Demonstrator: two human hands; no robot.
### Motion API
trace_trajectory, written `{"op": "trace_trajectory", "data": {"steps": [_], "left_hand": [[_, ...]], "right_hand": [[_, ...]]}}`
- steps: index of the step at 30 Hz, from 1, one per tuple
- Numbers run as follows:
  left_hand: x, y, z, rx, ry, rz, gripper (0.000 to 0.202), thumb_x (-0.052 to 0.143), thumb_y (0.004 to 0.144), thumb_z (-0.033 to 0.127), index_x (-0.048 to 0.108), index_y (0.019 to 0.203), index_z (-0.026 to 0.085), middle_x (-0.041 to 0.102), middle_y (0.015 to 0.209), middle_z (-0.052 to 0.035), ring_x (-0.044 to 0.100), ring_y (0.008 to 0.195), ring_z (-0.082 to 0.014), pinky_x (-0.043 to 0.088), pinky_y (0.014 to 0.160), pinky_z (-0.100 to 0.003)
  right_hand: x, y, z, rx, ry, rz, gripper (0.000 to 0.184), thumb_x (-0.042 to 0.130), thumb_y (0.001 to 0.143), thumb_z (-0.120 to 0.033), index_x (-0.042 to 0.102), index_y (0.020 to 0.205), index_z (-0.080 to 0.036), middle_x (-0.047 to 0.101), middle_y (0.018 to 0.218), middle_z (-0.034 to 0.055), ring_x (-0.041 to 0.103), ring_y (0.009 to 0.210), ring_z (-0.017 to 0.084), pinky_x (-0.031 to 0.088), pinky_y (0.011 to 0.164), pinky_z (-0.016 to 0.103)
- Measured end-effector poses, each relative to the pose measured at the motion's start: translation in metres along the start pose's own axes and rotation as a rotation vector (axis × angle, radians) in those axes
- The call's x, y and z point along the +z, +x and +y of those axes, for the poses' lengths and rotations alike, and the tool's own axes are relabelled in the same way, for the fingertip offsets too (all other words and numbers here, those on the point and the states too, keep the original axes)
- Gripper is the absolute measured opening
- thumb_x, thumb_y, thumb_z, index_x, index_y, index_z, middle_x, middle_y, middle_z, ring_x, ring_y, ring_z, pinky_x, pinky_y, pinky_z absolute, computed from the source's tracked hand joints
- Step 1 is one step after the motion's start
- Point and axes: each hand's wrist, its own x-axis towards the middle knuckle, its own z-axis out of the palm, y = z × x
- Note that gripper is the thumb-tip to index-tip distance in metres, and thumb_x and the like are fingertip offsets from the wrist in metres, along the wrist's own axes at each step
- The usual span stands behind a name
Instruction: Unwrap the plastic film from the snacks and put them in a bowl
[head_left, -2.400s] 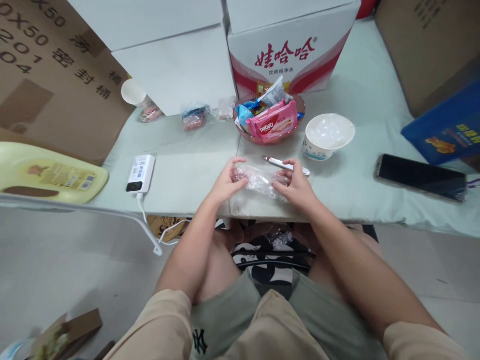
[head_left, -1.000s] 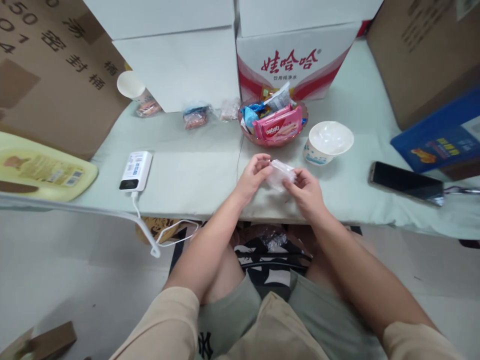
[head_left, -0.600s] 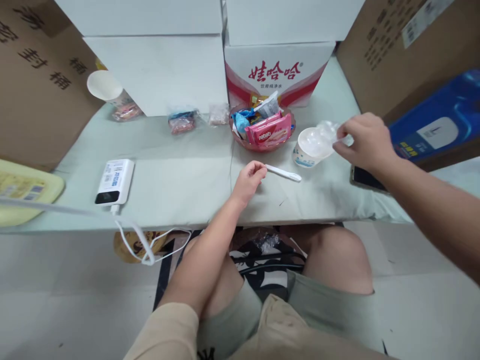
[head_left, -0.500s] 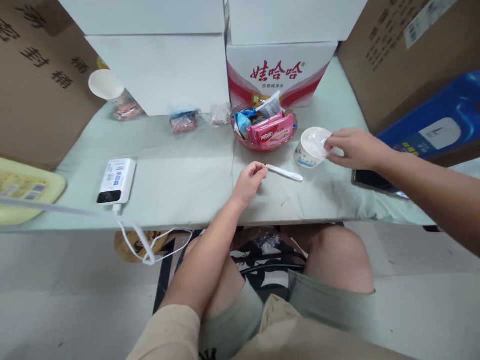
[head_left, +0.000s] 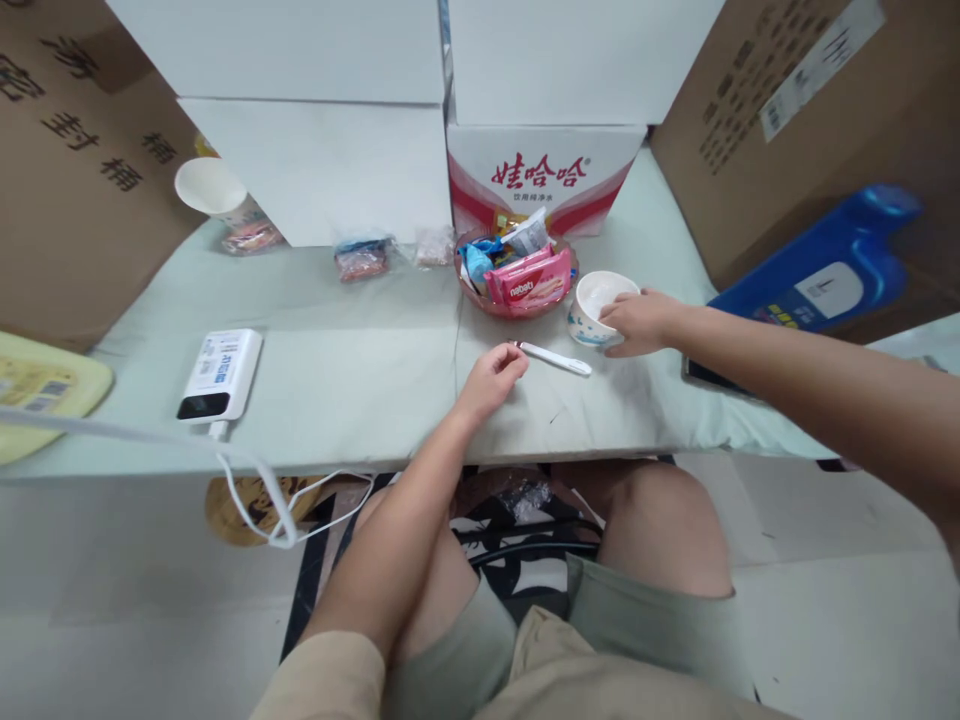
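My left hand (head_left: 495, 378) rests low over the cloth with its fingers curled together. Its fingertips are at the dark end of a slim white pen-like stick (head_left: 559, 359), which points right; the exact kind is unclear. To the right, my right hand (head_left: 641, 320) grips the near right rim of a white paper cup (head_left: 585, 323) with a blue-green print. Some fingers reach inside over the rim and one lies low against the outer wall. Something pale and translucent shows inside the cup (head_left: 598, 295), partly hidden by the fingers.
A pink glass bowl (head_left: 506, 308) of wrapped snacks stands behind the stick. White boxes (head_left: 547, 150) line the back. On the right are a blue jug (head_left: 817, 270) and a dark flat device (head_left: 712, 375). A white power bank (head_left: 221, 375) with a cable lies left.
My right hand has gone from holding clear, thin plastic at the cup's opening to gripping the rim, fingers inside. My left hand and the stick have barely moved. The view has shifted slightly.
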Motion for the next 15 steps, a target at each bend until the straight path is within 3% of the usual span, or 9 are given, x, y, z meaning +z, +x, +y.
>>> {"op": "trace_trajectory", "data": {"steps": [3,7,11,13,15], "left_hand": [[-0.001,0.0,0.0,-0.011,0.005,-0.011,0.017,0.062,0.08,0.034,0.057,0.074,0.019,0.052,0.07,0.0029,0.051,0.07,-0.0124,0.039,0.066,-0.027],[-0.003,0.0,0.001,-0.015,-0.036,-0.023,0.016,0.062,0.081,0.031,0.055,0.073,0.019,0.054,0.069,0.0034,0.052,0.068,-0.0114,0.041,0.068,-0.027],[-0.006,-0.005,0.002,0.017,-0.064,-0.045,0.02,0.062,0.082,0.033,0.053,0.071,0.019,0.054,0.067,0.0034,0.051,0.065,-0.0107,0.043,0.07,-0.028],[-0.008,-0.009,0.003,0.033,-0.069,-0.053,0.022,0.061,0.083,0.034,0.052,0.07,0.019,0.054,0.066,0.0032,0.051,0.065,-0.0108,0.043,0.07,-0.029],[-0.011,-0.012,0.003,0.046,-0.072,-0.055,0.022,0.06,0.083,0.035,0.052,0.07,0.019,0.054,0.066,0.0031,0.051,0.064,-0.0108,0.043,0.069,-0.029]], "right_hand": [[-0.001,0.013,-0.004,0.095,-0.027,-0.064,0.033,0.065,0.078,-0.05,0.074,0.096,-0.024,0.075,0.111,0.0128,0.063,0.115,0.036,0.039,0.1,0.059],[0.004,0.019,0.008,0.095,0.037,-0.059,0.035,0.073,0.072,-0.056,0.075,0.092,-0.027,0.076,0.097,0.0113,0.066,0.107,0.036,0.032,0.109,0.064],[-0.008,0.003,0.016,0.123,0.169,-0.067,0.044,0.076,0.072,-0.055,0.076,0.105,-0.027,0.076,0.109,0.0128,0.067,0.108,0.036,0.041,0.102,0.054],[-0.024,-0.007,0.018,0.115,0.218,-0.097,0.038,0.072,0.079,-0.049,0.076,0.107,-0.024,0.076,0.115,0.0117,0.068,0.105,0.032,0.044,0.095,0.045],[-0.039,-0.013,0.02,0.123,0.238,-0.041,0.028,0.067,0.085,-0.038,0.076,0.106,-0.022,0.076,0.111,0.01,0.068,0.097,0.025,0.044,0.088,0.037]]}}
